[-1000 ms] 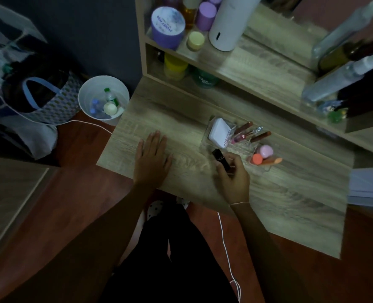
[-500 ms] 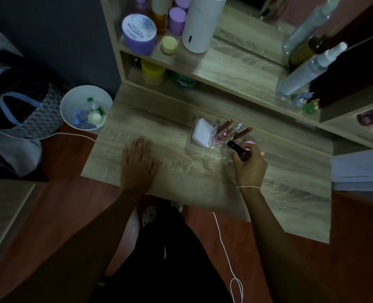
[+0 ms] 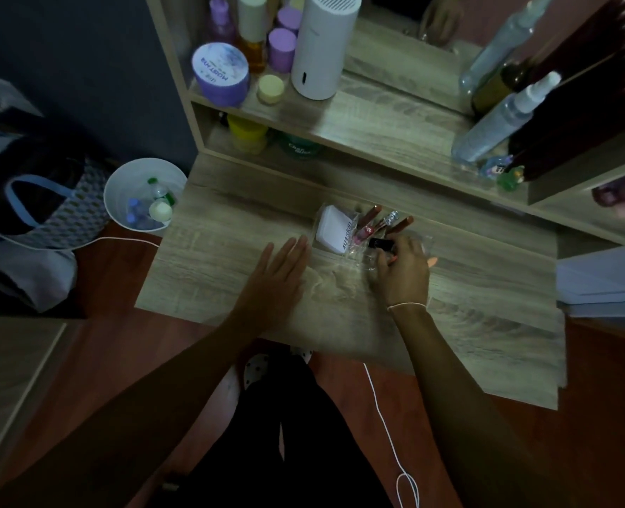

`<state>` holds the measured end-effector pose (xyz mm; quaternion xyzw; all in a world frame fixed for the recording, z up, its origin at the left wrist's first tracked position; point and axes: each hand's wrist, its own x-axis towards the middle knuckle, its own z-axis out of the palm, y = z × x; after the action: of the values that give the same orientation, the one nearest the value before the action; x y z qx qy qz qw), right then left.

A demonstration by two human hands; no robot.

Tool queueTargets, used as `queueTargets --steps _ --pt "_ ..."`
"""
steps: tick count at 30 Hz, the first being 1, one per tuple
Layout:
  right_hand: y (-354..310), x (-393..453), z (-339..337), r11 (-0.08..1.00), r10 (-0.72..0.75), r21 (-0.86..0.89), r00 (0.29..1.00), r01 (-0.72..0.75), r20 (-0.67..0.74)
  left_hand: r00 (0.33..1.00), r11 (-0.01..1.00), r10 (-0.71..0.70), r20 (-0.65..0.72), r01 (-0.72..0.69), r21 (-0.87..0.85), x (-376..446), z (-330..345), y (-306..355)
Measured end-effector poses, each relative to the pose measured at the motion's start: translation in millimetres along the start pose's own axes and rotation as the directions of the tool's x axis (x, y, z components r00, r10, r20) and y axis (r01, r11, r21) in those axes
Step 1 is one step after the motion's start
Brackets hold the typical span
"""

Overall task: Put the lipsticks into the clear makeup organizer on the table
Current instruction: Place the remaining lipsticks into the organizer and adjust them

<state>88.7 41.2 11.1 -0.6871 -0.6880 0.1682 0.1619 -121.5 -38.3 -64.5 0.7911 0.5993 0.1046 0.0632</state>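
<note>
The clear makeup organizer (image 3: 354,256) stands on the wooden table (image 3: 230,251), near its back edge. A white compact (image 3: 334,229) fills its left compartment, and several lipsticks (image 3: 371,218) lean in the slots behind. My right hand (image 3: 402,269) is over the organizer's front and grips a black lipstick (image 3: 380,244), which lies tilted above the slots. My left hand (image 3: 278,276) rests flat on the table with fingers apart, its fingertips just left of the organizer.
A shelf unit (image 3: 376,119) behind the table carries jars, bottles and a white cylinder (image 3: 323,45). A white bin (image 3: 144,194) with bottles and a dark bag (image 3: 43,192) stand on the floor at the left. A white cord (image 3: 387,430) hangs below the table's front edge.
My right hand has carried the black lipstick from the table's front up over the organizer. My left hand has slid right, closer to the organizer.
</note>
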Motion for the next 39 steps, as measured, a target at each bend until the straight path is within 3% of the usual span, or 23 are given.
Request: queueTargets --steps 13,23,30,39 --pt "-3.5 13.1 4.5 0.987 0.127 0.095 0.991 -0.130 0.031 0.990 0.998 -0.057 0.125 0.059 -0.013 14.5 5.4 13.7" --pt "-3.5 12.6 5.3 0.989 0.074 0.126 0.997 -0.073 -0.009 0.989 0.997 -0.052 0.136 0.060 -0.052 17.2 -0.6 12.1" --pt "1.4 11.6 1.7 0.987 0.071 0.141 0.997 -0.075 0.035 0.985 0.996 -0.058 0.160 0.067 -0.053 18.1 -3.4 13.3" --pt "29.7 -37.6 -8.5 0.996 -0.026 0.081 0.981 0.042 -0.191 0.971 0.991 -0.109 0.215 0.124 -0.058 19.2 -8.5 17.1"
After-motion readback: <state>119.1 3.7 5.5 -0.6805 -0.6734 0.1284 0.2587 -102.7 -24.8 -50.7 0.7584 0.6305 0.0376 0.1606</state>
